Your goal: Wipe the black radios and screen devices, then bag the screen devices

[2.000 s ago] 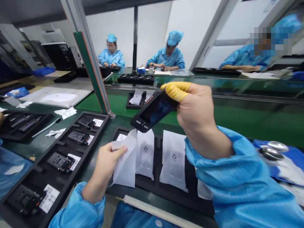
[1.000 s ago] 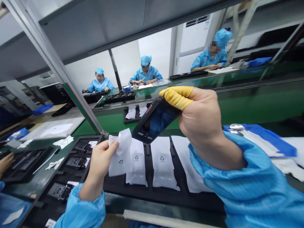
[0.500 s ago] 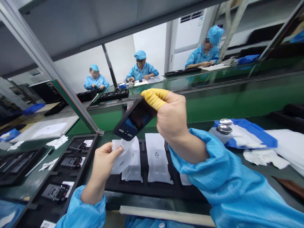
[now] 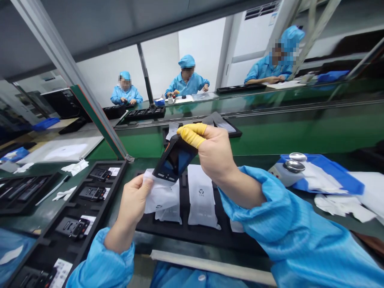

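My right hand (image 4: 211,150), with yellow covers on its thumb and finger, pinches the upper end of a black handheld device (image 4: 174,158) with a dark screen. The device is tilted, its lower end at the mouth of a translucent white plastic bag (image 4: 160,196). Between thumb and fingers my left hand (image 4: 134,202) grips the bag's edge. How far the device's end reaches inside is hard to make out. Below lies a black foam tray (image 4: 180,239) with bagged items in it, among them a white bag (image 4: 201,200) printed with a recycling mark.
On the left, a long black tray (image 4: 105,212) holds several black devices with white labels. A blue tray (image 4: 339,172) with white cloths and a metal-topped bottle (image 4: 288,170) stand on the right. Beyond the green divider, several co-workers (image 4: 187,82) in blue sit at a bench.
The device has come slightly lower and to the right, its lower end closer to the bag's mouth. My left hand has shifted a little right with the bag. The camera view has turned slightly.
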The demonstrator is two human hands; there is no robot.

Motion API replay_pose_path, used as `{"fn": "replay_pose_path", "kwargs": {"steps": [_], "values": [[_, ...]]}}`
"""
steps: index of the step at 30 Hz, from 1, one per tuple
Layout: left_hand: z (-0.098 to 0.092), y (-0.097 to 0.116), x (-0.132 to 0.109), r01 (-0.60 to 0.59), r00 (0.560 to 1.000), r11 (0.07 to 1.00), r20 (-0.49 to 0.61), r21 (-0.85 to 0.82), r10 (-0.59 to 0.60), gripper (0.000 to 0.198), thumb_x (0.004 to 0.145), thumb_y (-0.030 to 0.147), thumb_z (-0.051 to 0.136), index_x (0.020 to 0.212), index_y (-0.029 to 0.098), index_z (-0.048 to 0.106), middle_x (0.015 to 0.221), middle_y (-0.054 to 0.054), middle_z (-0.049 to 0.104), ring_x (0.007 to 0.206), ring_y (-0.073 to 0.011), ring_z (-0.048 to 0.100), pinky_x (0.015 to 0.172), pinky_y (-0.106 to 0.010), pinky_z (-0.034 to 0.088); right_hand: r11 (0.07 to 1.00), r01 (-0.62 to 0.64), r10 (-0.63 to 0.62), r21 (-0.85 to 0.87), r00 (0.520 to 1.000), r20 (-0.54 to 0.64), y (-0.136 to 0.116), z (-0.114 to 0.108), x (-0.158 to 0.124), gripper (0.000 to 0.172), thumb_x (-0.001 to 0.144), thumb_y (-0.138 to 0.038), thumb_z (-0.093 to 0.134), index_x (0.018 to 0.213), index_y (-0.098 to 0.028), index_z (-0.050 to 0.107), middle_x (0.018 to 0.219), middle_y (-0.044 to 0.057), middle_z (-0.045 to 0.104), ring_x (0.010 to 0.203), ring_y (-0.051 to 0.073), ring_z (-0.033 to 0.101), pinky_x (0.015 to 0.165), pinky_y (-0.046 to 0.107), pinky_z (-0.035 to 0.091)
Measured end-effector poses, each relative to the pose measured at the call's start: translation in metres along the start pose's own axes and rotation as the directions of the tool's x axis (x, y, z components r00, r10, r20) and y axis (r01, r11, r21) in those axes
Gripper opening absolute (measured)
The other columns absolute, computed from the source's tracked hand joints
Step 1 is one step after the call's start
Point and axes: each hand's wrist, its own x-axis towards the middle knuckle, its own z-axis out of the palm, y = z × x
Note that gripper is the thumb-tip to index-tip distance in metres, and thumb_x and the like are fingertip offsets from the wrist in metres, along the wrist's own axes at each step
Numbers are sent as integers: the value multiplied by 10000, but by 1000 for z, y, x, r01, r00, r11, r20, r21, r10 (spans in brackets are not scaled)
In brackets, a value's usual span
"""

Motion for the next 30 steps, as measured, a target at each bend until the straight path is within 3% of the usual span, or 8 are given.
{"fn": "replay_pose_path", "kwargs": {"steps": [7, 12, 16, 22, 26, 30], "values": [[4, 5, -5, -49, 988, 999, 145, -14, 50, 578, 670, 548, 706, 1088, 149, 678, 869, -86, 729, 756, -229, 665, 659, -303, 520, 997, -19, 29, -81, 991, 127, 4, 11, -8, 223, 624, -411, 742, 657, -194, 704, 716, 2, 680, 729, 151, 618, 714, 290, 503], [4, 3, -6, -147, 986, 989, 78, -11, 148, 527, 740, 566, 629, 1070, 159, 687, 1031, -103, 708, 994, -264, 632, 876, -341, 483, 998, -34, 42, -61, 988, 148, 5, 15, -13, 209, 621, -406, 747, 648, -203, 707, 717, -3, 678, 742, 150, 616, 721, 292, 504], [8, 4, -10, -93, 991, 988, 83, -126, 104, 608, 694, 602, 655, 1123, 170, 649, 1012, -105, 709, 977, -271, 641, 831, -351, 502, 1000, -3, 3, 20, 1000, 15, 6, 15, -12, 199, 649, -404, 733, 686, -209, 713, 757, -9, 678, 760, 144, 614, 742, 293, 504], [13, 17, -15, 42, 977, 983, 214, -181, -2, 721, 509, 470, 834, 1124, 185, 589, 984, -100, 701, 929, -287, 654, 775, -351, 517, 999, -23, 23, 39, 1000, 8, 4, 8, -7, 163, 646, -357, 739, 676, -201, 708, 737, -18, 676, 746, 140, 613, 747, 299, 502], [15, 16, -12, 48, 980, 986, 200, -157, -16, 564, 592, 439, 796, 1047, 179, 586, 909, -71, 701, 848, -244, 666, 741, -332, 518, 996, -83, 83, 24, 996, 20, 5, 3, -7, 160, 627, -339, 748, 666, -189, 708, 722, -14, 681, 736, 144, 617, 727, 297, 502], [19, 11, -7, -35, 990, 991, 131, -127, 52, 504, 641, 447, 764, 1035, 171, 616, 887, -47, 699, 812, -196, 656, 747, -298, 503, 994, -107, 107, 9, 993, 48, 6, 2, -10, 198, 618, -372, 749, 674, -186, 705, 712, -9, 678, 717, 141, 614, 705, 291, 505]]}}
